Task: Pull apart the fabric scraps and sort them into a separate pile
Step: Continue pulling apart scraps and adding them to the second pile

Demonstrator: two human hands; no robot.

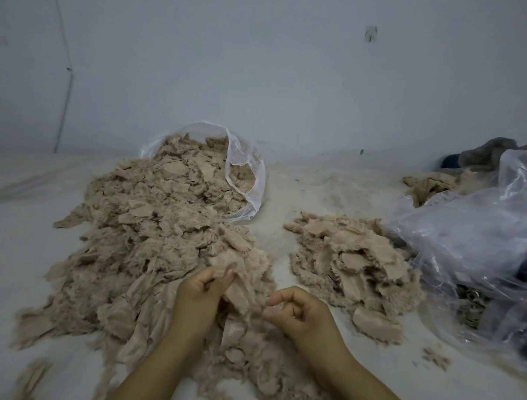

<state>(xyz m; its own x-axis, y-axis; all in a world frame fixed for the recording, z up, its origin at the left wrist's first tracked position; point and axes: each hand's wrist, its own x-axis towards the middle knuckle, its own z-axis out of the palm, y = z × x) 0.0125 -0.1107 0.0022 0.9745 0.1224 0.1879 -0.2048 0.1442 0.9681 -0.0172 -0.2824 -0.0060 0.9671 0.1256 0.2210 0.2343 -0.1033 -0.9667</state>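
Note:
A big heap of beige fabric scraps (145, 238) spills from a clear plastic bag (245, 173) across the left and middle of the white surface. A smaller separate pile of beige scraps (355, 264) lies to the right. My left hand (201, 296) pinches a beige scrap (239, 288) at the near edge of the big heap, fingers curled round its top. My right hand (300, 313) is just right of it, fingers curled with thumb and fingertips close together; whether they hold thin fabric is unclear.
A crumpled clear plastic bag (485, 249) lies at the right, with dark and beige cloth (480, 157) behind it against the pale wall. Small loose scraps (435, 358) dot the white surface near the right. A thin cable (66, 89) runs down the wall at left.

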